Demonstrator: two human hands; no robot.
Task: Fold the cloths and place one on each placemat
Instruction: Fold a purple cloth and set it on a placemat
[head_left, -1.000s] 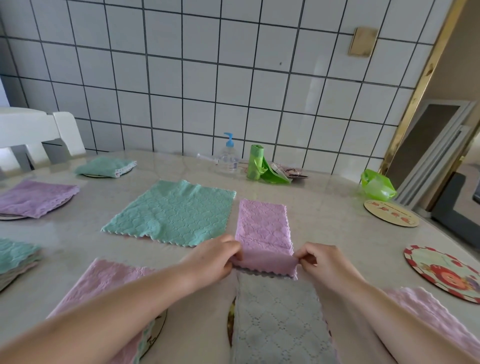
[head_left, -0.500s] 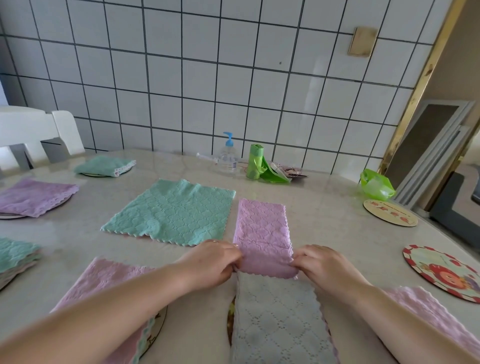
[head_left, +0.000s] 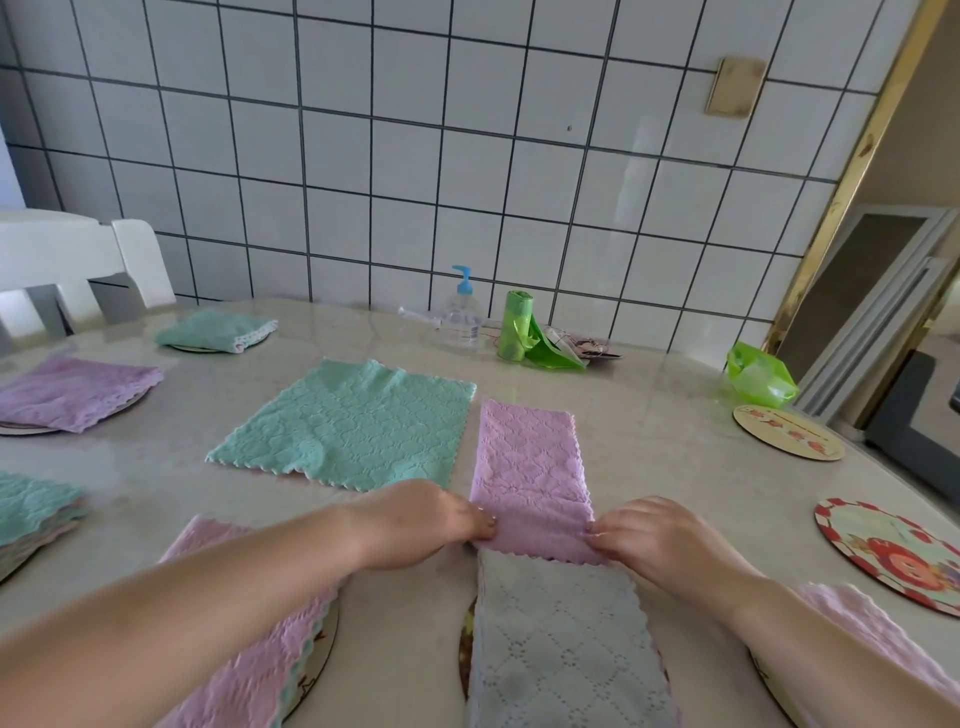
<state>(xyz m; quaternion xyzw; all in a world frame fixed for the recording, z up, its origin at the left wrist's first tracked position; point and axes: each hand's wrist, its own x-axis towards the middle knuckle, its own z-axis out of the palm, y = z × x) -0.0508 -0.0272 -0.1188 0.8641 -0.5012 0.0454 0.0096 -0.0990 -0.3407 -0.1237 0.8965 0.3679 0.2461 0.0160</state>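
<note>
Both the left hand and right hand pinch the pink cloth's folded near edge, fingers curled tight, on the tabletop.

At the far edge of the table I see a clear pump bottle beside a green bag roll. A crumpled green bag lies far right; a white chair stands far left.

Writing on the round placemat is illegible.
</note>
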